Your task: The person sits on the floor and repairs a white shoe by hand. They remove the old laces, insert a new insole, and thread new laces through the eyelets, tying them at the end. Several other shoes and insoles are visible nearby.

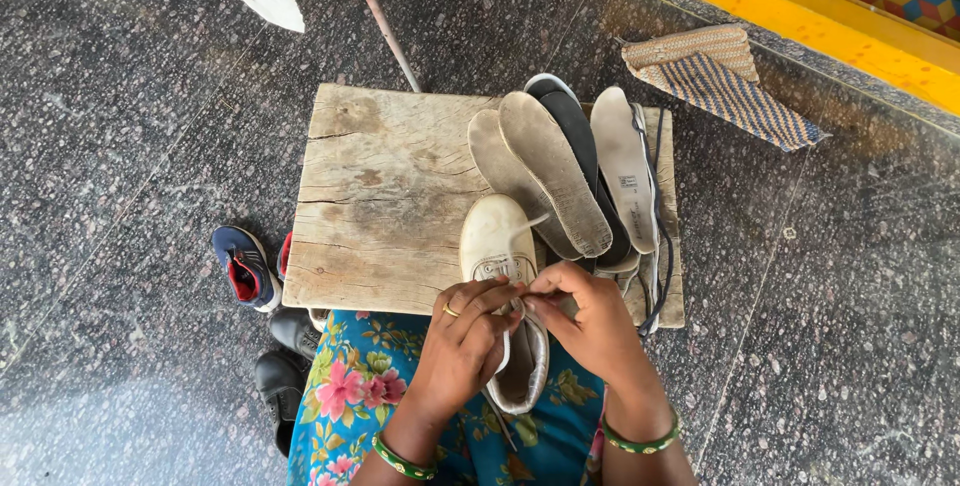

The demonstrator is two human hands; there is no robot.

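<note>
Close in over the flowered lap, both hands meet on the white shoe (497, 246), which lies half on the wooden tabletop (385, 196), toe pointing away, long axis running straight out from the body. The left hand (465, 346) has its fingers (490, 298) bunched on the lace area; the right hand (590, 321) has its fingers (545, 284) pinched shut on the white lace (505, 346), just right of the shoe's midline. Both sit equally near. Beyond, a stack of insoles (560, 171) fans rightward, dark laces (660, 246) draped at the edge. Left on the floor, a blue and red child's shoe (243, 268). Farther off, a woven mat (715, 81) and a yellow ledge (800, 6).
</note>
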